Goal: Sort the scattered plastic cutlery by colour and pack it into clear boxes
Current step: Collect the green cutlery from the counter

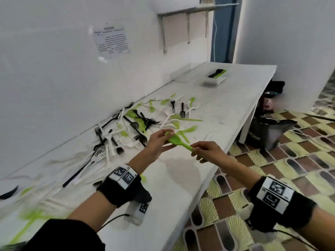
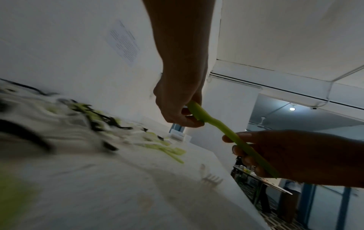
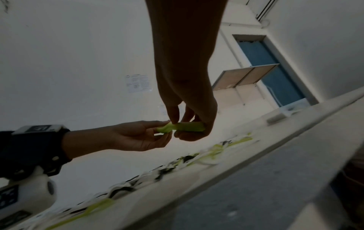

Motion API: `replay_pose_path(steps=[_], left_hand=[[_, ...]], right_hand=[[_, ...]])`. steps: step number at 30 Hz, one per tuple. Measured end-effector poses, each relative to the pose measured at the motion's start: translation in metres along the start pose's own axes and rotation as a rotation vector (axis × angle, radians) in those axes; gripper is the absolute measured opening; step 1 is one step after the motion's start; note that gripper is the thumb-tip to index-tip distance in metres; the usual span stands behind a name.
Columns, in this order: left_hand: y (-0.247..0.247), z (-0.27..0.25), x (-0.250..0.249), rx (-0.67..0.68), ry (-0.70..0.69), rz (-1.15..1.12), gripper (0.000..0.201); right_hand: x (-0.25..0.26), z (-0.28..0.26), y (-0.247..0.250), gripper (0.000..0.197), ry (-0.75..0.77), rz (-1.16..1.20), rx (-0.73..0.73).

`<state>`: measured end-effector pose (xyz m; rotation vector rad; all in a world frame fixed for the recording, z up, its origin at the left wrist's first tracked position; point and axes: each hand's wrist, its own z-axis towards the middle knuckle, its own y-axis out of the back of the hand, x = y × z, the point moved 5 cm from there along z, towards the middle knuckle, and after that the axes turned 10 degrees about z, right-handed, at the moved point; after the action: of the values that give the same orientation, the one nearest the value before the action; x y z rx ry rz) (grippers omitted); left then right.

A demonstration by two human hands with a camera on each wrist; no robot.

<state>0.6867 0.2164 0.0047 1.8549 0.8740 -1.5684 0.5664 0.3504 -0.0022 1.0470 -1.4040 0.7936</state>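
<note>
A plain back room or utility space, not a fitted kitchen: bare white walls, a printed notice (image 1: 112,40) taped up, a metal bracket shelf (image 1: 192,13) near a blue door (image 1: 223,29), a long white table (image 1: 235,98) along the wall, and patterned tile flooring (image 1: 299,160) beyond the table's right edge.

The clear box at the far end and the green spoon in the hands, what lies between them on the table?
In the head view, scattered green, white and black cutlery, then bare table before the clear box.

White table (image 1: 226,113): scattered cutlery (image 1: 134,124) (green/black/white), clear box (image 1: 215,78).
</note>
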Motion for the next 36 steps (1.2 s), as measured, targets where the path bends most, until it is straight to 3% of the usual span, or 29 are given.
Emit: replay_pose_path(steps=[2,10,19,29,36], left_hand=[[-0.059,0.034,-0.003,0.089,-0.009,0.041,0.009],[-0.193,0.107,-0.013,0.329,-0.019,0.105,0.009],[-0.308,0.188,-0.018,0.455,0.016,0.161,0.010],[-0.433,0.322,-0.052,0.586,-0.030,0.212,0.010],[-0.506,0.428,-0.082,0.599,-0.036,0.209,0.011]], right_hand=[[-0.011,0.003,0.057,0.017,-0.024,-0.001,-0.083],[-0.028,0.000,0.185,0.020,-0.023,0.000,-0.242],[-0.051,0.032,0.294,0.017,-0.083,0.039,-0.380],[-0.046,0.122,0.431,0.015,-0.099,-0.004,-0.453],[-0.038,0.204,0.533,0.014,-0.088,-0.035,-0.485]])
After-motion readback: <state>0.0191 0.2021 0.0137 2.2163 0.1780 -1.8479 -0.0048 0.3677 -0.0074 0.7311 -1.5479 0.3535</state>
